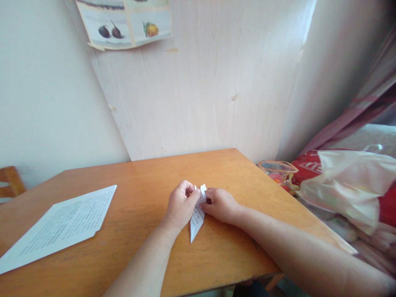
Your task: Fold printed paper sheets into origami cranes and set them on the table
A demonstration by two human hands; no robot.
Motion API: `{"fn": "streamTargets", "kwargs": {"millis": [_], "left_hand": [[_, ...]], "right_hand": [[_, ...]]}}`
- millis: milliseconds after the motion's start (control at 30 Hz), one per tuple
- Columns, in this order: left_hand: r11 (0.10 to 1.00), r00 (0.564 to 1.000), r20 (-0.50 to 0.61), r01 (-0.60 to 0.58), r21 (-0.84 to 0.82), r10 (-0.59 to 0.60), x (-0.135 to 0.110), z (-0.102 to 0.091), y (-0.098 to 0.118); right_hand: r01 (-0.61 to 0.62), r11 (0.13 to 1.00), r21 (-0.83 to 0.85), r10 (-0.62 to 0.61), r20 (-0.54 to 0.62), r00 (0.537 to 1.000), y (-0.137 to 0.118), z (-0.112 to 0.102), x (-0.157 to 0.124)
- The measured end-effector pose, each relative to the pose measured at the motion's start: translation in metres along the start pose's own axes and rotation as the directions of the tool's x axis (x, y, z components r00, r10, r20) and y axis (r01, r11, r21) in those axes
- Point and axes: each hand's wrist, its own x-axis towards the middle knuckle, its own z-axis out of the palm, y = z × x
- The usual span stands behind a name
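My left hand (181, 204) and my right hand (220, 205) meet at the middle of an orange wooden table (145, 173). Both pinch a small folded piece of printed white paper (196, 220). The paper's upper end is caught between the fingertips of both hands. Its lower end tapers to a point that rests on the table toward me. Part of the fold is hidden behind my fingers.
A larger printed sheet (62, 225) with one corner cut off lies flat at the table's left. A plastic bag (346, 185) and a clear container (278, 170) sit beyond the right edge. A wooden chair back (10, 181) shows at far left. A pale wood panel stands behind.
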Motion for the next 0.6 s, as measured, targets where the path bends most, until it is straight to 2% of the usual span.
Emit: {"fn": "streamTargets", "kwargs": {"millis": [100, 300, 600], "left_hand": [[0.999, 0.999, -0.023, 0.026, -0.039, -0.027, 0.000, 0.001, 0.001], [0.973, 0.993, 0.007, 0.118, -0.199, -0.119, -0.001, 0.001, 0.004], [0.928, 0.974, 0.039, 0.223, -0.299, -0.221, -0.001, -0.004, 0.016]], "right_hand": [[-0.010, 1.000, -0.001, 0.010, 0.008, 1.000, -0.001, -0.001, 0.000], [-0.021, 1.000, -0.010, 0.021, 0.003, 1.000, -0.001, 0.000, 0.000], [-0.017, 1.000, 0.012, 0.017, 0.012, 1.000, 0.001, 0.002, 0.001]]}}
